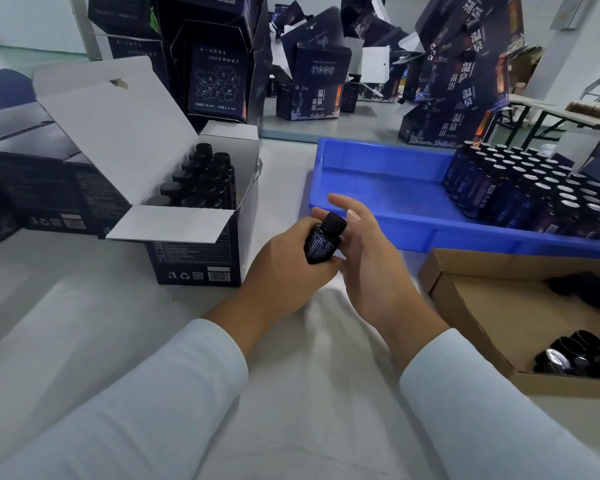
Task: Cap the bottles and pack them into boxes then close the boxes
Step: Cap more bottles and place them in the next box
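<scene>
A: Take the open box (pixel 194 244) as the marker. What lies left of it?

B: Dark closed cartons (pixel 32 181), touching its left side. The open box itself stands on the tabletop (pixel 84 306) with its white lid flap (pixel 111 133) raised up and back, and its front flap folded out toward the viewer. Inside it, capped bottles (pixel 201 178) stand upright in rows, black caps up.

A: And just right of the box?

B: The bottle in hand (pixel 322 242), dark with a black cap on. Its long axis tilts, cap pointing up and away to the right, base down toward the viewer. It is held above the tabletop, near the box's front right corner.

A: The grip?

B: The left hand (pixel 288 268) is wrapped round the bottle's body, fingers curled under it, clamped on it. The right hand (pixel 368 258) sits just beside the cap, palm turned left, fingers spread apart and loosely bent, holding nothing.

A: Farther right?

B: A blue tray (pixel 378 181), with uncapped bottles (pixel 534 188) massed upright at its far right end. Nearer the viewer, a brown cardboard tray (pixel 492 306) holds loose black caps (pixel 579 355).
</scene>
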